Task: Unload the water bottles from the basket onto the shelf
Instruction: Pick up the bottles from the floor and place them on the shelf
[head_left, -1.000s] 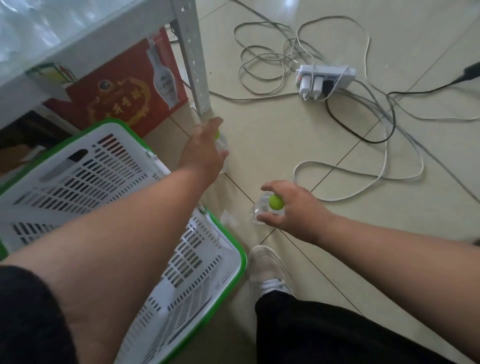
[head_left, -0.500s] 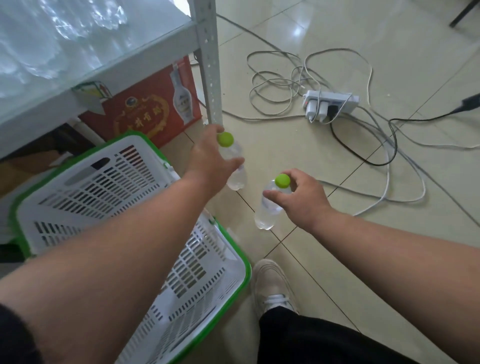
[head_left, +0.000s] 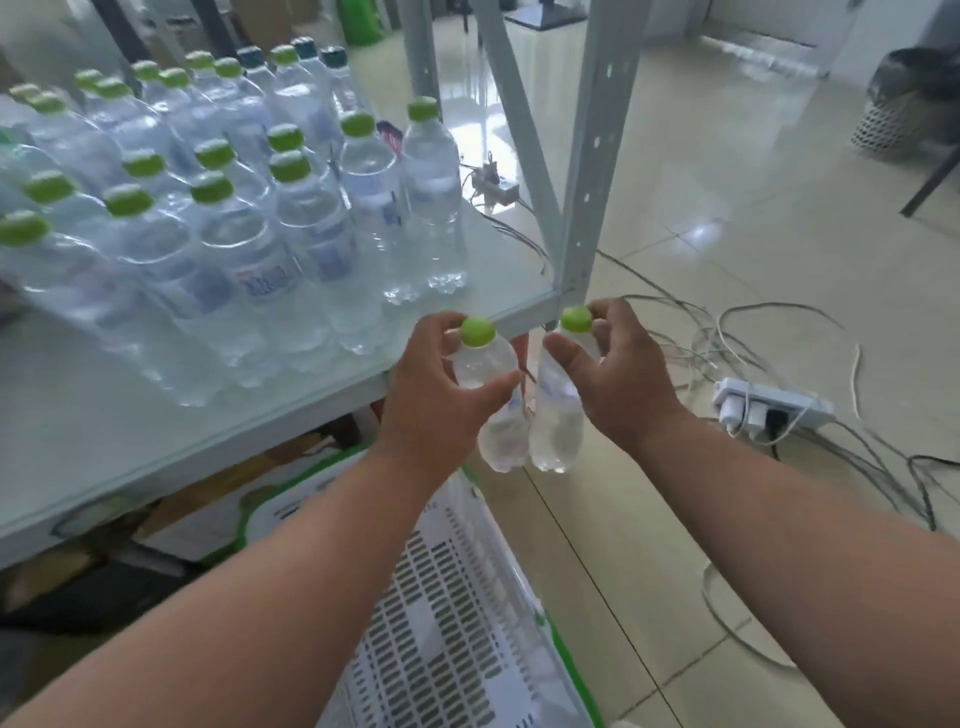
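Observation:
My left hand (head_left: 434, 400) grips a clear water bottle (head_left: 493, 405) with a green cap just below the cap. My right hand (head_left: 621, 371) grips a second such bottle (head_left: 556, 415) the same way. Both bottles hang upright side by side, almost touching, in the air off the front right corner of the shelf (head_left: 156, 415). Several capped bottles (head_left: 249, 218) stand in rows on the shelf's pale top. The white basket with a green rim (head_left: 452, 613) sits on the floor under my arms; the part in view holds no bottles.
A grey perforated shelf post (head_left: 587, 171) rises at the corner right behind the held bottles. A white power strip (head_left: 769, 410) and tangled cables lie on the tiled floor to the right. Cardboard boxes sit under the shelf.
Both hands have lifted their bottles from near the floor up to shelf height. The view has swung up, and the shelf top with its rows of bottles has come into sight.

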